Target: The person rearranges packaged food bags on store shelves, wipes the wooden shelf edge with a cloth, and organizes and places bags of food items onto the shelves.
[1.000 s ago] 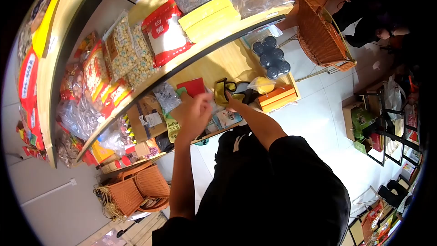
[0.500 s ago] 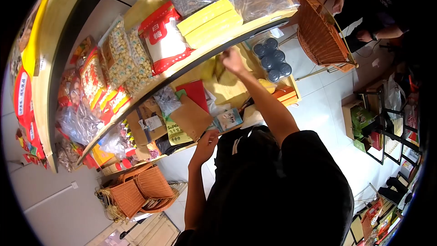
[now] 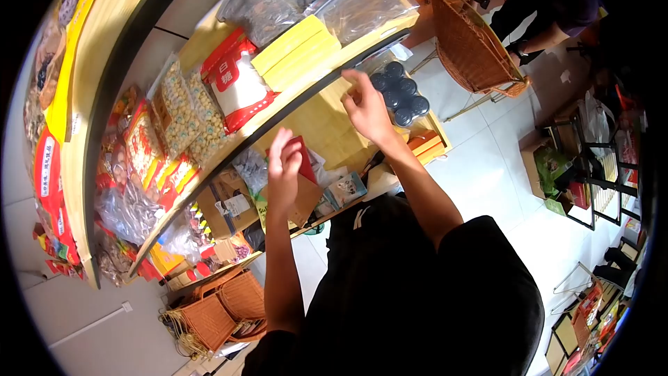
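Note:
My left hand (image 3: pixel 284 160) is raised in front of the lower shelf, its fingers loosely apart with nothing in them. Behind it lie a brown cardboard piece (image 3: pixel 307 198) and a red packet (image 3: pixel 303 158). My right hand (image 3: pixel 369 111) hovers near the upper shelf's dark front edge, fingers spread and curled, holding nothing that I can see. Just right of it stands a pack of dark-lidded cans (image 3: pixel 400 94). On the upper shelf, beyond both hands, are a red and white sugar bag (image 3: pixel 240 83) and yellow boxes (image 3: pixel 298 52).
Clear bags of dried goods (image 3: pixel 365 7) and popcorn-like snack bags (image 3: pixel 178 108) fill the upper shelf. A wicker basket chair (image 3: pixel 473 42) stands at the back right, with another person (image 3: pixel 536 14) beside it. More wicker baskets (image 3: pixel 229 306) sit at lower left.
My right hand has come up from the lower shelf, and the blurred yellow-green thing by it no longer shows. My left hand has risen and opened. The view has shifted slightly.

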Demonstrator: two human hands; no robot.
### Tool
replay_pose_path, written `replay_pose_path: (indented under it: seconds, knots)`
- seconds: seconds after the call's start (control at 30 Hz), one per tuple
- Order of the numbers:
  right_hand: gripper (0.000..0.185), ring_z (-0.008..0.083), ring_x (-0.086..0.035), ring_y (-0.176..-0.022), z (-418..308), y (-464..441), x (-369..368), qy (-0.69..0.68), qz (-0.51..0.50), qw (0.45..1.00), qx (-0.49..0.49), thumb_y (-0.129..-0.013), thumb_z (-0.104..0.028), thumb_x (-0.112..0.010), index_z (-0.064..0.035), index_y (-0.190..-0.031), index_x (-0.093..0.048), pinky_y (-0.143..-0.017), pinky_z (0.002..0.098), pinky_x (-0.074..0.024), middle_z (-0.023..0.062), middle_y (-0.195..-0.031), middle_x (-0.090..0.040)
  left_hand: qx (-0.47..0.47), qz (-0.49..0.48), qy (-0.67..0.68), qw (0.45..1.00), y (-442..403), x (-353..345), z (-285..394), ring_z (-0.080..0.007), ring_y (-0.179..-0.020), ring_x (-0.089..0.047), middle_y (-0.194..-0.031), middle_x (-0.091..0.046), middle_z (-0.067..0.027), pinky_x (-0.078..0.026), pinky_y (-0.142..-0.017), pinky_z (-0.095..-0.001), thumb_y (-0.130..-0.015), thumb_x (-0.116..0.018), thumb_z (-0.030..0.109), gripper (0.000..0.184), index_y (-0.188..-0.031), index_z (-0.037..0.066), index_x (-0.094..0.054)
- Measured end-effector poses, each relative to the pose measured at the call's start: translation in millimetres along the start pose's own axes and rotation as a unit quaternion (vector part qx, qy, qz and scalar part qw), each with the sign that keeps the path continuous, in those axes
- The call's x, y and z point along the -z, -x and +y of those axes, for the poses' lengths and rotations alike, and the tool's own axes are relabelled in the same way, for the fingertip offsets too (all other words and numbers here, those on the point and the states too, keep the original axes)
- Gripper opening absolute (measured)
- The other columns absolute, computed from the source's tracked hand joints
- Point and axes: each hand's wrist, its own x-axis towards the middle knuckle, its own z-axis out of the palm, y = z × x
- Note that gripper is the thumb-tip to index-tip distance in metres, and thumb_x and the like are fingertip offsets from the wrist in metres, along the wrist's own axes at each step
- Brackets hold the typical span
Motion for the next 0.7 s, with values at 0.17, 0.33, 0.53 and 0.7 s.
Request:
replay_pose_path:
  seconds: [0.17,0.33,0.53,0.7]
  knots:
    - [0.069,0.0348,-0.066,-0.075,-32,-28,4,0.005,0.035,0.997,0.061,-0.084,-0.008,-0.056,-0.0056,-0.146,-0.026,-0.072,0.0415,-0.0515,0.0196,-0.085,-0.066,-0.074,0.006,-0.003,0.997,-49,-14,27,-0.0202,-0.116,-0.054,-0.149,-0.036,-0.0156,-0.047,-0.095,-0.0326,-0.094,-0.052,0.007,0.063,-0.151,0.006,-0.025]
    - [0.081,0.0397,-0.066,-0.085,-37,-41,1,0.119,-0.039,0.992,0.022,-0.083,-0.013,-0.059,-0.0069,-0.151,-0.016,-0.08,0.0439,-0.051,0.0211,-0.086,-0.068,0.013,0.065,0.041,0.997,-65,-35,42,-0.0219,-0.117,-0.052,-0.15,-0.031,-0.0154,-0.046,-0.098,-0.0397,-0.091,-0.055,0.005,0.075,-0.154,0.009,-0.015]
    - [0.08,0.0317,-0.066,-0.076,-29,-44,2,0.059,-0.047,0.996,0.055,-0.082,-0.012,-0.062,-0.0057,-0.149,-0.017,-0.075,0.0388,-0.051,0.0163,-0.08,-0.067,0.048,0.062,0.08,0.994,-70,-45,57,-0.0249,-0.117,-0.052,-0.151,-0.027,-0.016,-0.044,-0.101,-0.0438,-0.09,-0.054,0.004,0.082,-0.155,0.012,-0.005]
    - [0.075,0.0142,-0.054,-0.075,-24,-51,10,-0.075,-0.092,0.991,0.068,-0.086,-0.004,-0.06,-0.0053,-0.149,-0.019,-0.074,0.0289,-0.0467,0.0049,-0.078,-0.054,0.021,0.053,0.093,0.994,-58,-50,84,-0.0287,-0.12,-0.051,-0.15,-0.026,-0.0202,-0.043,-0.103,-0.0437,-0.087,-0.053,0.0,0.081,-0.154,0.015,-0.011]
